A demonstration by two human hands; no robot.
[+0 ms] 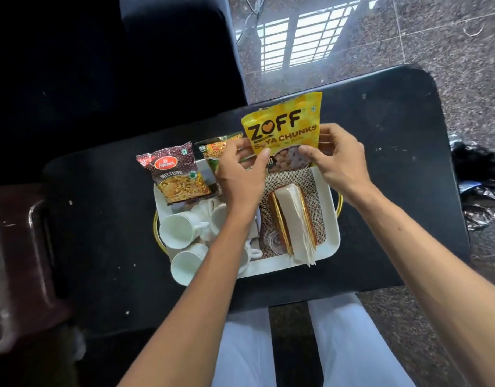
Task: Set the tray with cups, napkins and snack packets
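Over the far edge of a white tray (274,265), at its twelve o'clock, a person holds a yellow soya chunks packet (282,127) upright with both hands. The left hand (240,171) pinches the packet's lower left corner and the right hand (338,160) pinches its lower right corner, each with the thumb in front and the fingers behind. The packet's bottom edge hangs just above a burlap mat (310,177) that lines the tray's right half.

On that mat, at the tray's four o'clock, a stack of white napkins (292,216) stands in a gold-edged holder (277,216). White cups (179,230) lie on their sides at eight o'clock. A maroon mixture packet (175,174) leans at ten o'clock, and a green snack packet (212,149) sits beside it at eleven o'clock, partly hidden behind the left hand. The tray rests on a black table (101,219), with a crumpled black bag (478,185) on the floor at three o'clock.
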